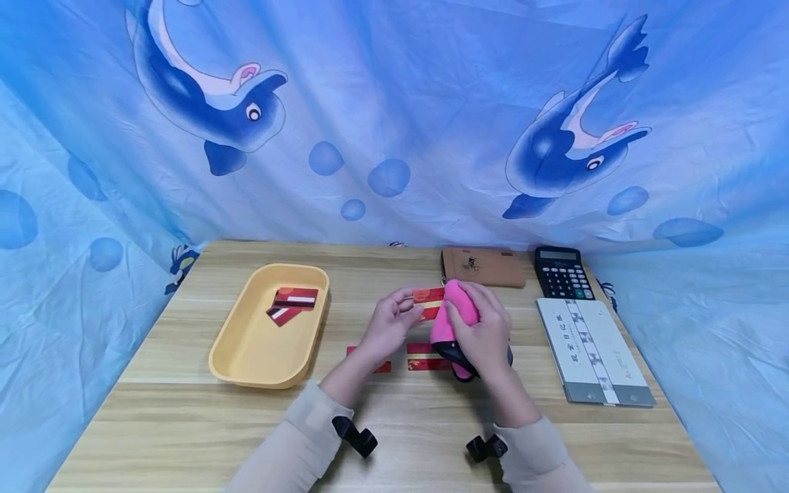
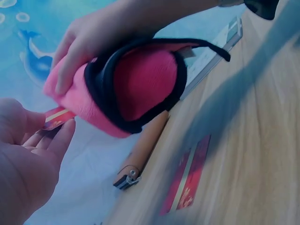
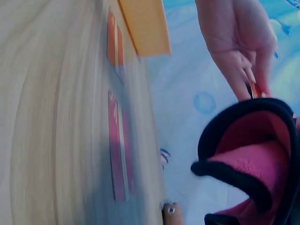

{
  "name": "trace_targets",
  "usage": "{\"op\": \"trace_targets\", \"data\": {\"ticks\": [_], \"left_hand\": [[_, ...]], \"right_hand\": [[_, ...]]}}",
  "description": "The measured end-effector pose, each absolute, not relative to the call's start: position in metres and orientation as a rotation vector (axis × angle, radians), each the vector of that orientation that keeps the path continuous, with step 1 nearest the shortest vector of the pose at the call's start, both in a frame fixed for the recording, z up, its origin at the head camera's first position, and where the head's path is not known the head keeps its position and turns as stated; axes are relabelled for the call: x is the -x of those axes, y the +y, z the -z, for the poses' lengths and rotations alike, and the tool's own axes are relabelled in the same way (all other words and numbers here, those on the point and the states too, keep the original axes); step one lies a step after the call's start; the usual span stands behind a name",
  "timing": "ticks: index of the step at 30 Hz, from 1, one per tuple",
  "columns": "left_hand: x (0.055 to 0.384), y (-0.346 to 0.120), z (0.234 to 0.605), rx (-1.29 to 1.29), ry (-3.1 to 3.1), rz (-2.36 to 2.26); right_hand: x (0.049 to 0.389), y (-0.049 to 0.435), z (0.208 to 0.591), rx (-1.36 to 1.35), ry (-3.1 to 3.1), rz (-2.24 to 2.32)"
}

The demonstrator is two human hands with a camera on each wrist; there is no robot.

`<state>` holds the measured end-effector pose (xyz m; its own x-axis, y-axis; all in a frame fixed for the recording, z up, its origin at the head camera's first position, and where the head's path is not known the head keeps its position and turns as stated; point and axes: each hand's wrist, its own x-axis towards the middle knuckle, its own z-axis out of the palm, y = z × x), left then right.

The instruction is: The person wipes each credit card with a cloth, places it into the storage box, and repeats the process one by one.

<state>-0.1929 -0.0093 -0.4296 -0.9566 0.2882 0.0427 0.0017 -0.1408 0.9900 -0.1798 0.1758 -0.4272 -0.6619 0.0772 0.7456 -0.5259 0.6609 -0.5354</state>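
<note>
My left hand (image 1: 394,318) pinches a red card (image 1: 428,298) with a gold stripe between thumb and fingers. The card's far end meets the rounded end of a pink fabric pouch (image 1: 453,318) with black edging. Around that pouch, my right hand (image 1: 487,329) has its fingers and thumb wrapped, above the table. In the left wrist view the pouch's black-edged opening (image 2: 145,84) gapes toward the camera, showing pink lining. Below the hands, a red-and-gold card (image 1: 425,357) lies flat on the table, and another red card (image 1: 382,367) is partly hidden by the left forearm.
A yellow basin (image 1: 216,363) at the left holds red cards (image 1: 302,299) with black and white stripes. Behind the hands lies a brown wallet (image 1: 493,267). To the right are a black calculator (image 1: 561,274) and a white notebook (image 1: 585,349). A blue dolphin-print curtain (image 1: 401,123) closes off the back.
</note>
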Motion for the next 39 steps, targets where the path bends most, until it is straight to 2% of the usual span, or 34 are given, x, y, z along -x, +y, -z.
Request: {"op": "trace_targets", "data": {"ticks": [4,13,20,23,32,39], "left_hand": [[0.188,-0.004,0.430,-0.436,1.859,-2.224],[0.179,0.002,0.432,-0.474,1.718,-2.388],[0.182,-0.002,0.429,-0.267,1.879,-2.429],[0.181,-0.004,0.427,-0.283,1.844,-2.429],[0.175,0.002,0.426,-0.463,1.765,-2.420],[0.178,-0.003,0.428,-0.261,1.837,-2.441]], "right_hand": [[0.178,0.162,0.425,-0.373,-2.088,-0.930],[0.168,0.140,0.424,-0.559,-2.077,-1.038],[0.176,0.162,0.419,-0.360,-2.017,-0.990],[0.178,0.165,0.418,-0.313,-2.027,-0.962],[0.169,0.136,0.425,-0.586,-1.992,-1.021],[0.173,0.153,0.425,-0.471,-1.978,-0.961]]}}
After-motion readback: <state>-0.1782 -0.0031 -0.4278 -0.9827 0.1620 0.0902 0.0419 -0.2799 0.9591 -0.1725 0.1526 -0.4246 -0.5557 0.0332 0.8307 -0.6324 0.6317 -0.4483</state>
